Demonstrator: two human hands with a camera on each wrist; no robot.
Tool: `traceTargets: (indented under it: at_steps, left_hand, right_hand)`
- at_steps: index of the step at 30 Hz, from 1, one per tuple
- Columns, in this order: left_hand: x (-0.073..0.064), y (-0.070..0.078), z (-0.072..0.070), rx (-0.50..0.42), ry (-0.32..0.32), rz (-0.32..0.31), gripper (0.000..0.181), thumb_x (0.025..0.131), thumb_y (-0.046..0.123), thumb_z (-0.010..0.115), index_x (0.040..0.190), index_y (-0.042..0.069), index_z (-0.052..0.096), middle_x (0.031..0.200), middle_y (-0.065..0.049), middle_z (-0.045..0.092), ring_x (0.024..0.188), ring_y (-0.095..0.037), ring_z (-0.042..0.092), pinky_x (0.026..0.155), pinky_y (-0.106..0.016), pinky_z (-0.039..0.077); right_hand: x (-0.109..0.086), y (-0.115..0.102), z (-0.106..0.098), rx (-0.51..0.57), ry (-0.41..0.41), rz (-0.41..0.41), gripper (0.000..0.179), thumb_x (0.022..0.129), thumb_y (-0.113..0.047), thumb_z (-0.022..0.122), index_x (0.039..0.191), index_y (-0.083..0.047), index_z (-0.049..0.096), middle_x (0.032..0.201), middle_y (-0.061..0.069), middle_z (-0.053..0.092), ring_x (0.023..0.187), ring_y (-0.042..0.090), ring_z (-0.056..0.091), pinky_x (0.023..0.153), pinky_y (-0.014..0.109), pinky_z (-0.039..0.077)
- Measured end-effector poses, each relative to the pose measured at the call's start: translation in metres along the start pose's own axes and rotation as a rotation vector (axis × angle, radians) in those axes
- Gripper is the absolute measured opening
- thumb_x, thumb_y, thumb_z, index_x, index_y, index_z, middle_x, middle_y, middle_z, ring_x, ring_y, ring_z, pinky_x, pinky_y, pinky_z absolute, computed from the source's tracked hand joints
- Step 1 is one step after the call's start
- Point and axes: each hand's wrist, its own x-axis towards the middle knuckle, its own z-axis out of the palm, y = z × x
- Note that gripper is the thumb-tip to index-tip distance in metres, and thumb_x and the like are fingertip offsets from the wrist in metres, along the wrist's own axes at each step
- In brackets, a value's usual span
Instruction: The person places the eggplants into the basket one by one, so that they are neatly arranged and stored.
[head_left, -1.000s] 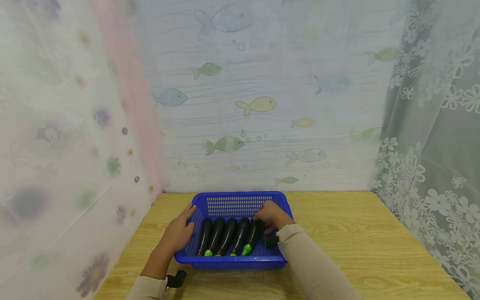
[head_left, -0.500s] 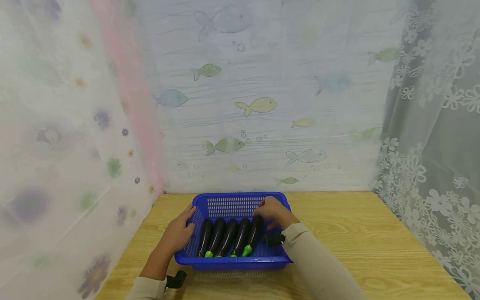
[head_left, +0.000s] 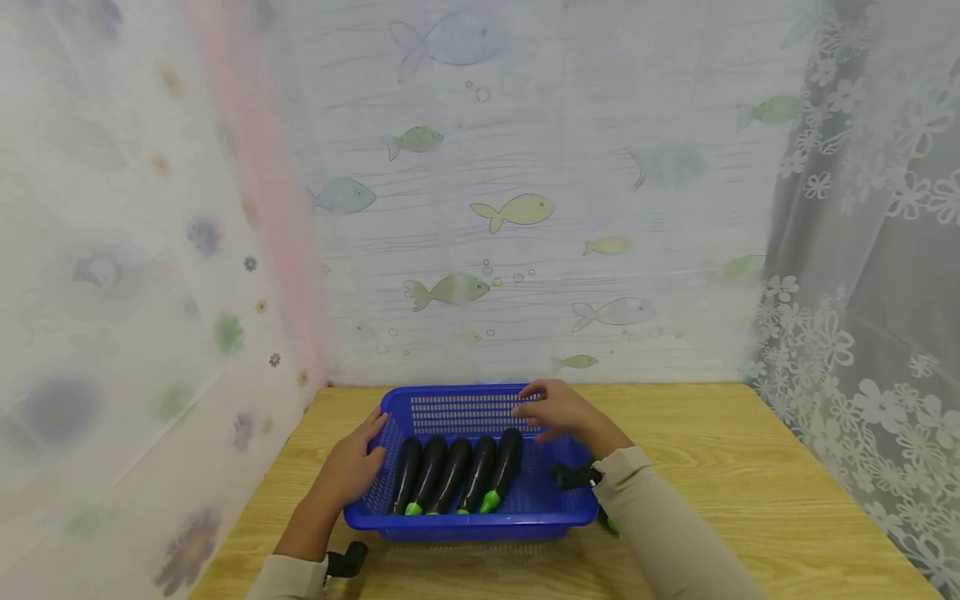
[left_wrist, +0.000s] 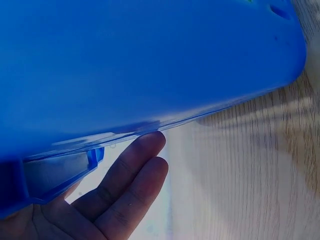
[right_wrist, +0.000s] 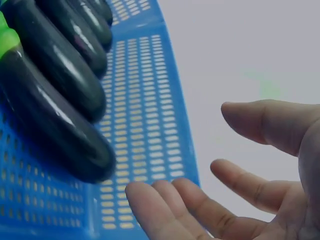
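Observation:
Several glossy dark purple eggplants (head_left: 452, 477) with green stem ends lie side by side in a blue plastic basket (head_left: 480, 521). My left hand (head_left: 349, 468) holds the basket's left rim; two of its fingers (left_wrist: 135, 175) show against the rim in the left wrist view. Fingers spread and holding nothing, my right hand (head_left: 561, 410) hovers over the back right of the basket. The rightmost eggplant (right_wrist: 55, 115) lies apart from its fingertips in the right wrist view.
The basket stands on a wood-grain table (head_left: 705, 467). A dark thing with a green tip (head_left: 609, 523) shows beside the basket's right front corner, mostly hidden by my right sleeve. Fish-patterned sheeting (head_left: 517, 208) hangs behind the table.
My right hand has let go of the rightmost eggplant, then risen and moved right with its fingers spreading. The basket has shifted slightly left; my left hand stays on its rim.

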Motion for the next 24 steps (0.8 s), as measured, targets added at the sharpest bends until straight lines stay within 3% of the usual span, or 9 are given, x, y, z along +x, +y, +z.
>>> traceTargets:
  at_steps: [6,14,24]
  left_hand:
    - [-0.001,-0.004,-0.003,0.009,-0.002,0.003,0.062,0.101,0.015,0.047,0.162,0.007,0.034,0.172,-0.011,0.023,0.154,-0.042,0.027,0.121,-0.062,0.026]
    - [-0.003,-0.005,-0.006,0.019,-0.004,0.006,0.062,0.101,0.014,0.048,0.161,0.006,0.035,0.171,-0.014,0.024,0.153,-0.043,0.028,0.120,-0.062,0.026]
    - [-0.002,-0.008,-0.007,0.022,0.008,0.015,0.062,0.101,0.013,0.048,0.161,0.006,0.035,0.171,-0.014,0.025,0.153,-0.044,0.029,0.120,-0.063,0.026]
  right_hand:
    - [-0.011,-0.003,-0.015,-0.009,0.002,-0.027,0.051,0.098,-0.022,0.070,0.142,-0.001,0.056,0.138,0.025,0.060,0.112,0.033,0.070,0.082,0.049,0.062]
    - [-0.021,0.009,-0.035,0.036,0.026,-0.068,0.047,0.099,-0.021,0.068,0.141,-0.003,0.056,0.136,0.024,0.060,0.122,0.045,0.063,0.085,0.048,0.061]
    - [-0.030,0.025,-0.055,0.028,0.093,-0.064,0.051,0.101,-0.025,0.066,0.144,0.001,0.053,0.135,0.025,0.062,0.120,0.042,0.066,0.091,0.054,0.058]
